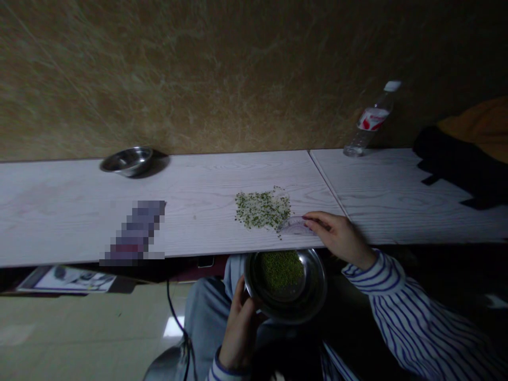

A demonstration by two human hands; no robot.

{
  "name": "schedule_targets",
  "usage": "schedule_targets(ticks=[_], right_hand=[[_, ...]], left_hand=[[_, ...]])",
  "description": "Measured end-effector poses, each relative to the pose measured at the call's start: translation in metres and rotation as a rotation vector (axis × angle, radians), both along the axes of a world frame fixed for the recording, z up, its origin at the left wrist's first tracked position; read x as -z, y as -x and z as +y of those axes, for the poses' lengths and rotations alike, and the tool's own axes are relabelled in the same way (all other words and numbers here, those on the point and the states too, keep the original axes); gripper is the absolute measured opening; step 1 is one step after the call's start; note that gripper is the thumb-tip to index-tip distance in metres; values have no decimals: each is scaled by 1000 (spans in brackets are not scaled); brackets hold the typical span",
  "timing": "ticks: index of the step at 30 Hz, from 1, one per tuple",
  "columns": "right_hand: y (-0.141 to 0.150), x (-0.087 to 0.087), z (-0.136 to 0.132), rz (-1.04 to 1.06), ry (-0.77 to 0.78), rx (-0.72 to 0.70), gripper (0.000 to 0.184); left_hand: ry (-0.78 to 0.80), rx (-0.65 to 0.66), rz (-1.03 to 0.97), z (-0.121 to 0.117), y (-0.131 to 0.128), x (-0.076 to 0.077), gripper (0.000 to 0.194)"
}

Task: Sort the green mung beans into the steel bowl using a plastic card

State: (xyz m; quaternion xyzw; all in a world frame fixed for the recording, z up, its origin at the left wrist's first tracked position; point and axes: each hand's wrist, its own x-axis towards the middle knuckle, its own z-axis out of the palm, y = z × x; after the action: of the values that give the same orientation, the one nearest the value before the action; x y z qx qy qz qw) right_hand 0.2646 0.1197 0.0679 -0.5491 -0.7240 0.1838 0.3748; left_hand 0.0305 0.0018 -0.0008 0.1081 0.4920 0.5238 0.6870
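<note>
My left hand [243,328] grips the near-left rim of a steel bowl [315,288], which is tilted below the table's front edge. Green beans [281,270] lie in the bottom of that bowl. Between the thumb and fingers of my right hand [337,233] is a clear plastic protractor [296,225], held flat against the tabletop. Its left end touches the edge of a spread patch of mixed green beans and white grains [262,208]. A few beans lie loose around the patch.
A second steel bowl [129,161] sits by the wall at the back left. A pixelated object [138,233] lies at the front left. A plastic bottle [371,121] stands at the back right, near a dark and orange cloth item [468,153]. A cable [170,301] hangs below the table.
</note>
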Motion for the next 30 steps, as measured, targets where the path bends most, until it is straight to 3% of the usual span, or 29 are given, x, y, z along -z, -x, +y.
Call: schedule_targets(ticks=[12,17,24,30], right_hand=[[8,-13,-13,12,73,-89,21],[6,-11,-23,24,115,-108,19],[-28,8,-24,136,131,67,25],[-66,13,6,305,54,218,34]], left_hand=[[1,-15,-22,0,0,-5,81],[-33,18,-68,1,1,-2,82],[-15,84,-39,-1,-6,0,83],[-14,60,12,0,-16,-7,74]])
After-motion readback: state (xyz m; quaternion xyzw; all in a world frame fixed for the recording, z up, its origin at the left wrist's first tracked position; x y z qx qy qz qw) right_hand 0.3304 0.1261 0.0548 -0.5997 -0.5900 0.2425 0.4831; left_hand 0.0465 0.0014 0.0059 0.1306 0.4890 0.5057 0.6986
